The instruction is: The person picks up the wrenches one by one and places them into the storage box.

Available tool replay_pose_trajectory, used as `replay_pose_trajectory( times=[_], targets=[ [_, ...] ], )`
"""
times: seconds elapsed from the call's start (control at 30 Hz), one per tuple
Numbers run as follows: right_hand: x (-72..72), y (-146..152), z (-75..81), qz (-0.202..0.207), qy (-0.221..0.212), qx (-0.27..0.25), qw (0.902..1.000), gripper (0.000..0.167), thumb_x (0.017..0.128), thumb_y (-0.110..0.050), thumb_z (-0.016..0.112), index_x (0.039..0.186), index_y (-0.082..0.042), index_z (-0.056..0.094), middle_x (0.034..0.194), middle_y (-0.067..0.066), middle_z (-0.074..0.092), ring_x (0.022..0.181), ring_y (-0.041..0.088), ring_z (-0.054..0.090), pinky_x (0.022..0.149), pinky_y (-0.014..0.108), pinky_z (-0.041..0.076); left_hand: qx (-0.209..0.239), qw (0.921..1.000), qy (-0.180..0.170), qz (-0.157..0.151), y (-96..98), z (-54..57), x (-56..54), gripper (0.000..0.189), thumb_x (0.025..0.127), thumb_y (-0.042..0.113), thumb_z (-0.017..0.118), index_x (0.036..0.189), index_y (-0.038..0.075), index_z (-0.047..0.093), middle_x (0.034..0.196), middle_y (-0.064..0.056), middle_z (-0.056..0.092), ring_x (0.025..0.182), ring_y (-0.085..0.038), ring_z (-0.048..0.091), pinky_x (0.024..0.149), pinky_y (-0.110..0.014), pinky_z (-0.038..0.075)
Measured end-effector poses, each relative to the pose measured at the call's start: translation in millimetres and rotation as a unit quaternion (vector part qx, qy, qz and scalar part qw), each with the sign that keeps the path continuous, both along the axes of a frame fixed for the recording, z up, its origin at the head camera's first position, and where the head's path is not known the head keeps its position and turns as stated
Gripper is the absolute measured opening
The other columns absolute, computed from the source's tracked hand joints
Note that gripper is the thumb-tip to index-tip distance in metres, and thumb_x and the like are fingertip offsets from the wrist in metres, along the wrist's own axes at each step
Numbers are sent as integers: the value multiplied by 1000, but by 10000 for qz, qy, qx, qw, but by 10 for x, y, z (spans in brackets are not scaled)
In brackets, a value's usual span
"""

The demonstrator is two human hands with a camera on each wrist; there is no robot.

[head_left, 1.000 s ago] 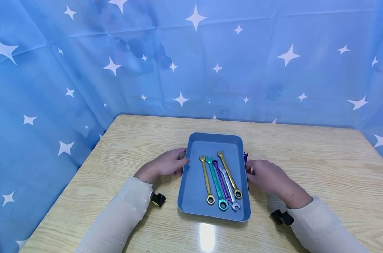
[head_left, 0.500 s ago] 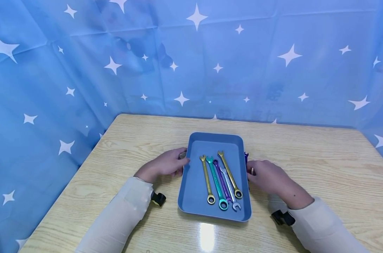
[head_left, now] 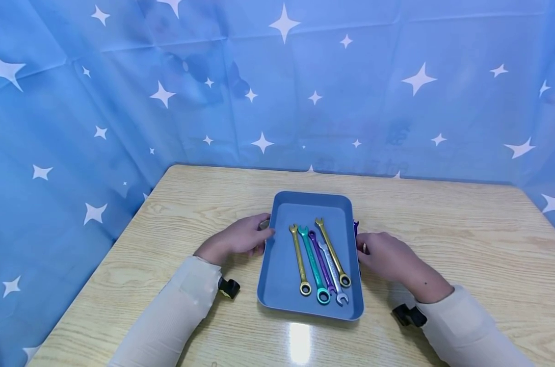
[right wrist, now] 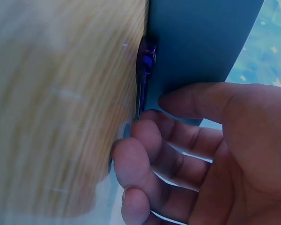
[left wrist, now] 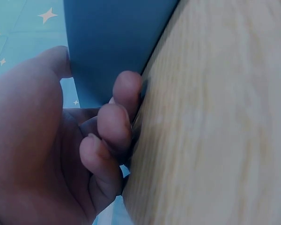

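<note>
A blue-grey tray [head_left: 277, 300] rests on the table, holding several combination wrenches: two gold, a green one [head_left: 313, 262], a purple one and a silver one [head_left: 334, 275]. On the tray's left side my left hand [head_left: 238, 237] grips the wall. Its thumb laps over the rim and its curled fingers [left wrist: 114, 124] sit low against the outside. My right hand [head_left: 387, 257] rests beside the right wall, thumb against it, fingers loosely bent over the table. Another purple wrench [right wrist: 146, 61] lies outside along that wall, its lower part hidden by the fingers; I cannot tell whether they touch it.
The wooden table [head_left: 460, 229] extends to both sides and behind the tray. A blue curtain with white stars [head_left: 240, 117] hangs behind the table and along its left side. Black mounts [head_left: 229, 288] sit at the sleeve cuffs.
</note>
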State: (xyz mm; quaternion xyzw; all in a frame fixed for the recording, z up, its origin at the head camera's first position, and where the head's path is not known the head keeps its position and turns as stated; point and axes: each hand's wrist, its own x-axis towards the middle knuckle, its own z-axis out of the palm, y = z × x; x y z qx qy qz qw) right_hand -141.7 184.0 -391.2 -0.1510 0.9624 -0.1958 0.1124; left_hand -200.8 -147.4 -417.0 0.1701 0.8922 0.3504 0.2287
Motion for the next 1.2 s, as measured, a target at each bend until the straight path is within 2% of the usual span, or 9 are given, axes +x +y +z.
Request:
replay_pose_trajectory(
  times=[0.6, 1.2],
  targets=[
    [3, -2, -25, 63, 119, -6, 9999, 21, 99, -17, 59, 78, -17, 61, 61, -3, 48, 56, 12, 45, 52, 28, 35, 23, 10000, 36, 6, 5, 16, 12, 61, 103, 37, 45, 158, 15, 29, 68, -4, 68, 49, -20, 60, 57, -35, 52],
    [9, -11, -24, 49, 78, 100, 9999, 18, 99, -16, 59, 81, -15, 62, 62, -2, 50, 55, 13, 47, 52, 28, 37, -23, 10000, 6, 59, 8, 10, 11, 62, 103, 38, 46, 159, 16, 28, 68, -4, 68, 49, -20, 59, 58, -35, 52]
  ],
)
